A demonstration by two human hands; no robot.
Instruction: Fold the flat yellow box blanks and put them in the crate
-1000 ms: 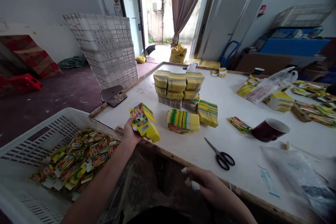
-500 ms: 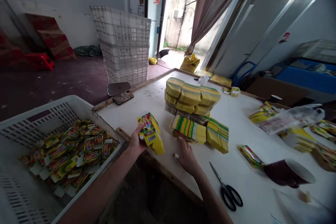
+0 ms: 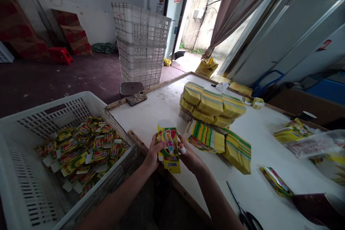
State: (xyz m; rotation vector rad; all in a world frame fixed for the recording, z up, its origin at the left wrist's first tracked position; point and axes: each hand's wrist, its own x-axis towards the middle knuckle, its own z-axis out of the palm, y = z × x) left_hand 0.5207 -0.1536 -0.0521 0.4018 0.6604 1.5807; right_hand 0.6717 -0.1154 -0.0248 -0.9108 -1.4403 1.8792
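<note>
A small yellow carton (image 3: 169, 144) with red and green print stands upright between my two hands at the near edge of the white table (image 3: 161, 109). My left hand (image 3: 153, 151) grips its left side, fingers wrapped round it. My right hand (image 3: 188, 156) clasps its right side. Just beyond lie bundles of flat yellow-green cartons (image 3: 212, 115), some stacked, some lying on the table.
A white plastic crate (image 3: 32, 179) at my left holds several folded cartons. Stacked white crates (image 3: 140, 46) stand on the floor behind a phone (image 3: 137, 98). Scissors (image 3: 245, 212), a dark mug (image 3: 318, 206), one loose flat carton (image 3: 276, 182) and plastic bags lie to the right.
My right hand came up from below the table edge, touched the near bundle, then closed on the carton. The carton turned upright between both hands. The view swung left.
</note>
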